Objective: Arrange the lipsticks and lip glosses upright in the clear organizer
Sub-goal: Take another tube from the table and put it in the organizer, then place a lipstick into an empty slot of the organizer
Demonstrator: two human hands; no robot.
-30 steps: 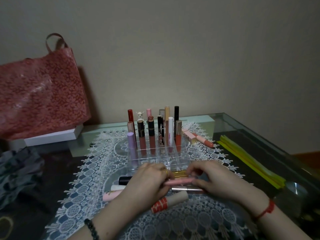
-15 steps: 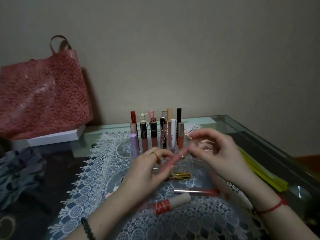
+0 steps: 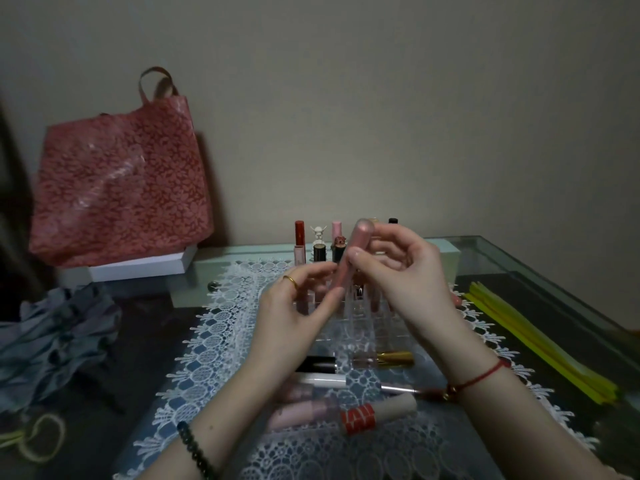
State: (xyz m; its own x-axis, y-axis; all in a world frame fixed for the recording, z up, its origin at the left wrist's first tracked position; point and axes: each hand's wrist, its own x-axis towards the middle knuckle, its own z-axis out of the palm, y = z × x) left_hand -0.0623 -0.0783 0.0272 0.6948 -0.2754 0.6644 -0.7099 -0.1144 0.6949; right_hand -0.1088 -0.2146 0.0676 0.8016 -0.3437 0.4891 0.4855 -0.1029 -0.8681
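Note:
A pink lip gloss tube [image 3: 354, 258] stands nearly upright in the air above the clear organizer [image 3: 360, 327]. My right hand [image 3: 401, 271] pinches its upper half with thumb and fingers. My left hand [image 3: 298, 310] holds its lower end between thumb and fingertips. Several tubes stand upright in the organizer's back rows [image 3: 318, 247], partly hidden by my hands. More tubes lie flat on the lace mat: a black one [image 3: 317, 364], a white one [image 3: 322, 380], a gold-capped one [image 3: 394, 358] and a beige one with a red band [image 3: 377, 412].
A white lace mat [image 3: 221, 341] covers the glass table. A red patterned bag [image 3: 117, 181] leans on the wall at the left over a white box [image 3: 138, 268]. Grey cloth [image 3: 52, 344] lies left. Yellow strips [image 3: 540, 344] lie right.
Both hands lifted the pink tube off the mat and turned it from lying flat to nearly upright over the organizer.

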